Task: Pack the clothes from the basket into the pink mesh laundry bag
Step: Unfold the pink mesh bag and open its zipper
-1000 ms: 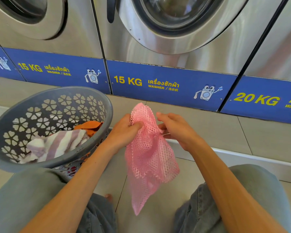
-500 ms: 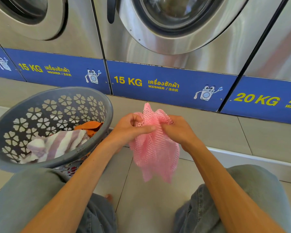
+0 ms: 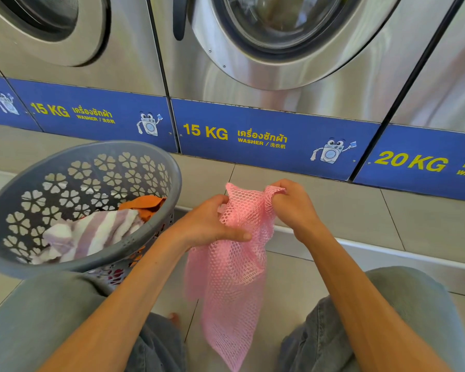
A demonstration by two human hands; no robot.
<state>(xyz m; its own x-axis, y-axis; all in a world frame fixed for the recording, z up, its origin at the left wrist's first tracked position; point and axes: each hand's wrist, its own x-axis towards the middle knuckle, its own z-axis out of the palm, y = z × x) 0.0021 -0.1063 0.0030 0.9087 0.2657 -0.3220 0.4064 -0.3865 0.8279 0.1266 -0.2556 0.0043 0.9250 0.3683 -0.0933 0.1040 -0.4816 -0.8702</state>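
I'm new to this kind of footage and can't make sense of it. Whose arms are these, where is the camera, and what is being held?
The camera sits on a person's head and looks forward and down, so the two bare arms are the wearer's own, with their knees at the bottom edge. The left hand and right hand both grip the top of a pink mesh laundry bag, which hangs limp between the knees and looks empty. On the person's left stands a grey basket on the tiled floor, holding a striped cloth and an orange garment. Behind are steel washing machines labelled 15 KG and 20 KG.
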